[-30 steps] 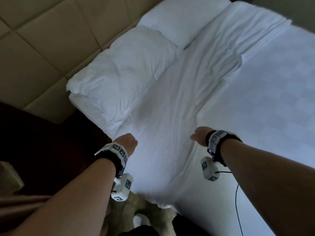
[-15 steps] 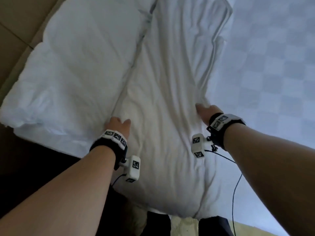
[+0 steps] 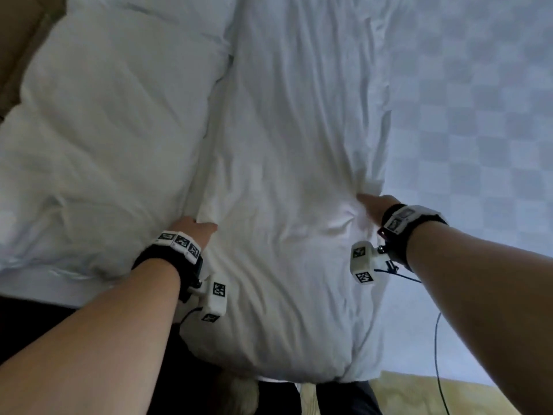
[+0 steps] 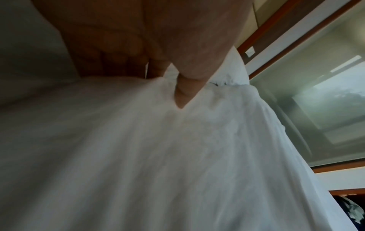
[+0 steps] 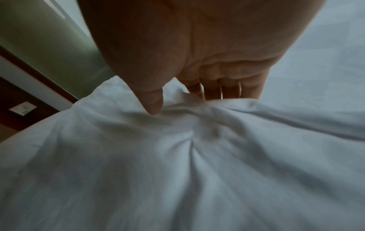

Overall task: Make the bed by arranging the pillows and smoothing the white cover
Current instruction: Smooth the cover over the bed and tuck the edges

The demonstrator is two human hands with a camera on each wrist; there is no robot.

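A plump white pillow (image 3: 104,130) lies at the left, against the head of the bed. Beside it runs the wrinkled white cover (image 3: 284,145), a long band that hangs over the near bed edge. My left hand (image 3: 194,229) is at the band's left side, fingers dug into the gap by the pillow and thumb (image 4: 183,93) pressed into the cloth. My right hand (image 3: 374,205) is at the band's right side. There its thumb (image 5: 152,101) and fingers pinch a bunched fold of the cover (image 5: 197,125).
A checkered white duvet (image 3: 478,145) covers the bed to the right of the band. The padded beige headboard (image 3: 18,40) shows at the far left. A black cable (image 3: 437,354) hangs from my right wrist over yellow carpet (image 3: 419,393). A glass panel (image 4: 316,93) stands beyond the bed.
My head has come closer over the bed. Both hands have gone from hovering above the near edge to the two sides of the cover's band, where they now grip the cloth.
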